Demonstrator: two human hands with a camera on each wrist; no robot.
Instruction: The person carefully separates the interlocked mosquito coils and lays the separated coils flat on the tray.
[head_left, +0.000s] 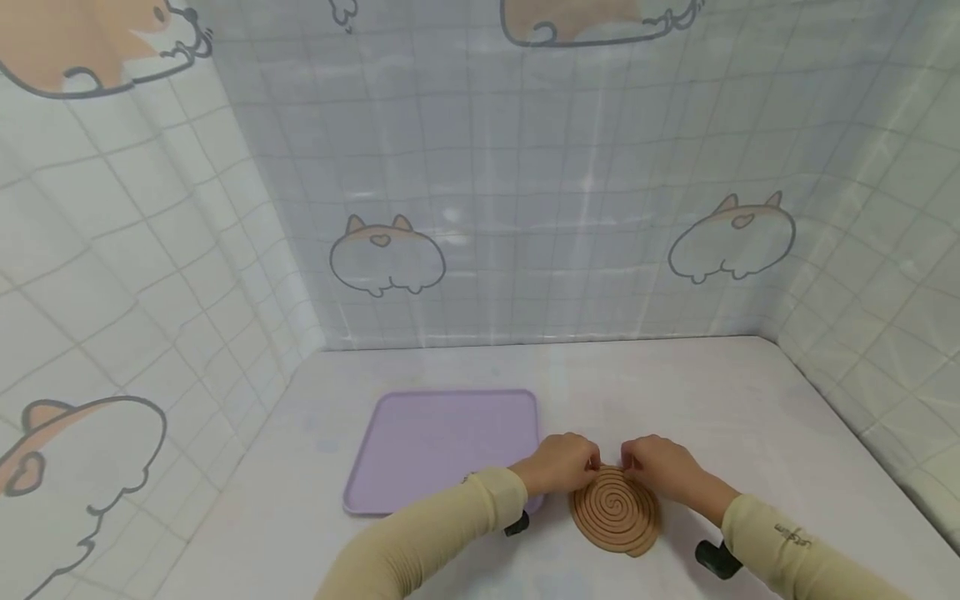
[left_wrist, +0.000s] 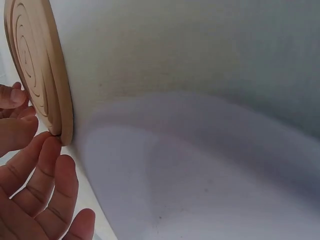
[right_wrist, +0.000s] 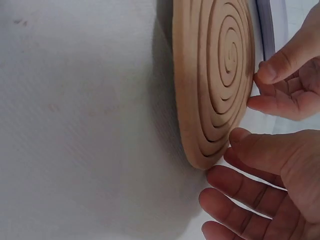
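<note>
A flat brown spiral-cut wooden disc (head_left: 613, 510) lies on the table in front of the person, with a small tab sticking out at its near edge. My left hand (head_left: 561, 462) pinches its far rim on the left between thumb and fingers. On the right of the same rim, my right hand (head_left: 663, 467) pinches with the thumb above and fingertips beneath, seen in the right wrist view on the disc (right_wrist: 215, 75). A narrow gap separates the two hands. In the left wrist view the disc (left_wrist: 35, 60) shows edge-on, above the curled left fingers (left_wrist: 48, 156).
A lilac tray (head_left: 442, 395) lies to the left, its near right corner partly behind the left wrist. White tiled sheets with dog drawings form walls behind and on both sides. Dark wrist devices (head_left: 717, 559) hang under the sleeves.
</note>
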